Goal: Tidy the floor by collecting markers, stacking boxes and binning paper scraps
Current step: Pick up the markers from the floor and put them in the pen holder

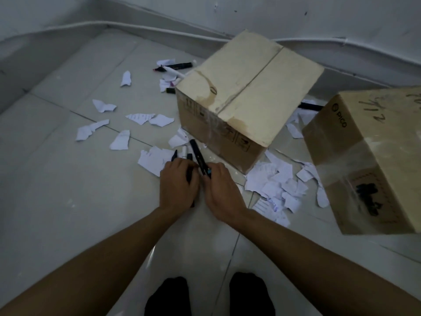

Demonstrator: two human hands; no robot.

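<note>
Both hands low at frame centre, side by side, nearly touching. Left hand [177,185]: fingers curled round a bundle of markers [175,155], tips poking out up-frame. Right hand [222,190]: pinching one black marker [197,156] by its coloured end. Its long axis runs up-frame and slightly left, toward the near box [248,87]. My judgement is that this one is about to join the bundle. Floor [68,201] around the hands is littered with paper scraps [273,181], densest to the right. The next targets, the far markers [180,65], lie straight up-frame from the hands, in the upper centre against the near box's left corner. Their long axes run roughly left to right across the frame. The left hand is on the nearer side but looks full, so the right probably reaches across. A lone marker [311,106] lies behind the near box, toward the second box [369,160] at right, and is closer to the right hand. Boxes not yet stacked.
</note>
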